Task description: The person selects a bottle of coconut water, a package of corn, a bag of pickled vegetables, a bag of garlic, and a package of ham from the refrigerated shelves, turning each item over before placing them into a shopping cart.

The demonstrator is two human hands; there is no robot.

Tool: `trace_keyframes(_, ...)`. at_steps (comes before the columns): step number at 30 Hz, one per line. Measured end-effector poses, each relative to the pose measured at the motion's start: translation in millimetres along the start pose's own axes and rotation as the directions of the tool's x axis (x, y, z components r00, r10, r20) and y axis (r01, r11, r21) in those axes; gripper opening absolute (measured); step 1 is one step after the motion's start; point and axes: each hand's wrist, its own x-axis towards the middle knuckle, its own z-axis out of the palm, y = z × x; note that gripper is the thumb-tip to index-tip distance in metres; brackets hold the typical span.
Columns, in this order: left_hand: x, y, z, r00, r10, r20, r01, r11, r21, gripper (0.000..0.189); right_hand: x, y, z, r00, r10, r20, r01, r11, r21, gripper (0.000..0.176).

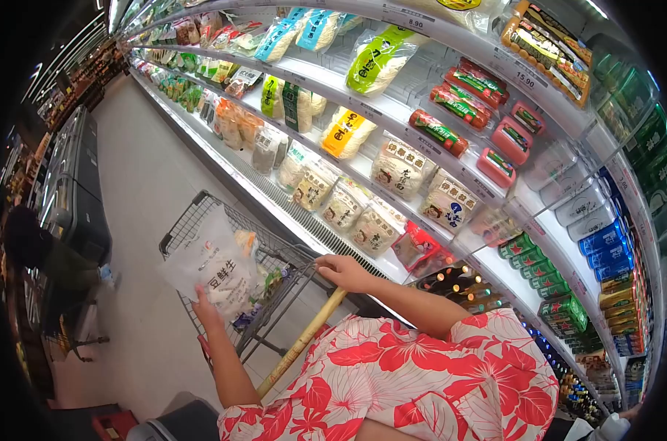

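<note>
My left hand [208, 309] grips the lower edge of a whitish plastic bag [227, 275] printed with dark characters. The bag is held up over the wire shopping cart [275, 312], and its contents cannot be made out. My right hand [339, 272] is closed over the far end of the cart's frame, where the yellow handle [304, 342] meets it. Several packaged items partly show in the basket behind and below the bag, including something orange.
A refrigerated shelf [304, 235] runs along the right with bagged noodles [344, 206], red sausage packs [458, 103], cans [605, 242] and bottles [458, 287]. The aisle floor [128, 184] stretches ahead. At left stand dark cabinets [76, 176] and another person [36, 250].
</note>
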Motion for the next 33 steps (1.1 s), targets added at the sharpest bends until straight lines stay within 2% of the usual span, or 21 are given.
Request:
trace_keyframes(1, 9.9, -10.0, -6.2, 0.999, -0.029, -0.014, 0.030, 0.996, 0.082, 0.045, -0.5, 6.0, 7.7, 0.983, -0.147, -0.108, 0.145, 0.989, -0.021, 0.034)
trace_keyframes(3, 36.8, -52.2, -31.2, 0.999, -0.041, -0.020, 0.044, 0.982, 0.184, 0.043, -1.6, 17.0, 23.3, 0.923, -0.356, -0.147, 0.300, 0.904, -0.303, 0.029)
trace_keyframes(5, 59.5, -95.2, -60.2, 0.998, -0.050, -0.023, 0.054, 0.948, 0.315, 0.041, -2.7, 21.8, 33.4, 0.899, -0.422, -0.122, 0.310, 0.807, -0.503, 0.021)
trace_keyframes(6, 66.8, -108.5, -73.1, 0.997, -0.072, -0.039, 0.081, 0.904, 0.419, 0.040, -5.0, 20.2, 36.4, 0.893, -0.422, -0.155, 0.292, 0.807, -0.514, 0.021)
trace_keyframes(8, 83.6, -143.3, -100.7, 0.984, -0.178, -0.029, 0.177, 0.923, 0.341, 0.040, -9.0, 13.2, 41.5, 0.889, -0.407, -0.212, 0.216, 0.779, -0.589, 0.015)
trace_keyframes(10, 92.8, -159.7, -116.5, 0.954, -0.299, -0.022, 0.285, 0.882, 0.374, 0.039, -9.2, 13.7, 43.0, 0.893, -0.399, -0.207, 0.195, 0.760, -0.620, 0.015)
trace_keyframes(11, 95.5, -172.5, -126.2, 0.954, -0.300, -0.003, 0.278, 0.880, 0.385, 0.039, -8.5, 13.5, 45.2, 0.901, -0.397, -0.172, 0.202, 0.737, -0.644, 0.016)
trace_keyframes(13, 107.7, -191.7, -137.7, 0.908, -0.414, -0.063, 0.403, 0.825, 0.395, 0.039, -7.1, 14.5, 47.2, 0.888, -0.406, -0.217, 0.184, 0.745, -0.641, 0.017)
trace_keyframes(17, 108.9, -190.1, -132.0, 0.916, -0.400, 0.012, 0.359, 0.835, 0.418, 0.041, -7.1, 9.6, 47.3, 0.905, -0.364, -0.220, 0.146, 0.751, -0.643, 0.017)
trace_keyframes(19, 126.5, -211.6, -135.8, 0.901, -0.426, -0.085, 0.415, 0.787, 0.456, 0.043, -7.7, 11.9, 46.0, 0.932, -0.317, -0.176, 0.121, 0.731, -0.672, 0.018)
trace_keyframes(20, 127.8, -212.8, -133.6, 0.898, -0.433, -0.078, 0.418, 0.784, 0.459, 0.043, -7.8, 12.5, 45.9, 0.911, -0.363, -0.195, 0.147, 0.728, -0.670, 0.018)
trace_keyframes(22, 135.7, -205.5, -126.7, 0.939, -0.314, -0.141, 0.340, 0.780, 0.525, 0.044, -10.3, 8.5, 45.1, 0.894, -0.386, -0.228, 0.143, 0.727, -0.671, 0.017)
trace_keyframes(23, 139.9, -199.9, -124.0, 0.941, -0.313, -0.130, 0.333, 0.779, 0.531, 0.044, -10.4, 6.3, 45.9, 0.872, -0.417, -0.256, 0.150, 0.726, -0.671, 0.017)
trace_keyframes(25, 145.1, -187.8, -116.8, 0.933, -0.293, -0.210, 0.357, 0.666, 0.655, 0.046, -10.0, 7.2, 47.5, 0.877, -0.402, -0.262, 0.130, 0.725, -0.677, 0.017)
trace_keyframes(26, 142.0, -176.3, -105.9, 0.935, -0.292, -0.201, 0.349, 0.665, 0.660, 0.046, -10.3, 8.2, 47.3, 0.886, -0.390, -0.252, 0.121, 0.717, -0.686, 0.017)
trace_keyframes(27, 139.9, -167.6, -96.3, 0.923, -0.242, -0.301, 0.377, 0.395, 0.838, 0.046, -10.4, 8.4, 47.8, 0.884, -0.388, -0.260, 0.116, 0.721, -0.684, 0.017)
trace_keyframes(28, 137.1, -159.6, -87.0, 0.911, -0.158, -0.382, 0.398, 0.083, 0.914, 0.047, -10.0, 8.5, 47.7, 0.878, -0.400, -0.263, 0.124, 0.721, -0.681, 0.017)
trace_keyframes(29, 135.4, -160.2, -78.1, 0.911, -0.157, -0.381, 0.397, 0.084, 0.914, 0.047, -9.5, 8.3, 47.2, 0.872, -0.413, -0.263, 0.135, 0.720, -0.681, 0.016)
trace_keyframes(31, 136.7, -176.8, -57.7, 0.986, -0.128, -0.111, 0.121, 0.071, 0.990, 0.048, -9.4, 7.1, 44.9, 0.887, -0.382, -0.258, 0.129, 0.743, -0.656, 0.016)
trace_keyframes(32, 138.1, -180.9, -46.9, 0.962, -0.269, 0.053, 0.014, 0.243, 0.970, 0.049, -10.1, 5.9, 44.8, 0.904, -0.345, -0.254, 0.118, 0.770, -0.628, 0.017)
trace_keyframes(33, 139.5, -182.3, -34.3, 0.898, -0.373, 0.233, -0.062, 0.417, 0.907, 0.050, -10.5, 4.6, 44.3, 0.904, -0.347, -0.252, 0.122, 0.771, -0.625, 0.017)
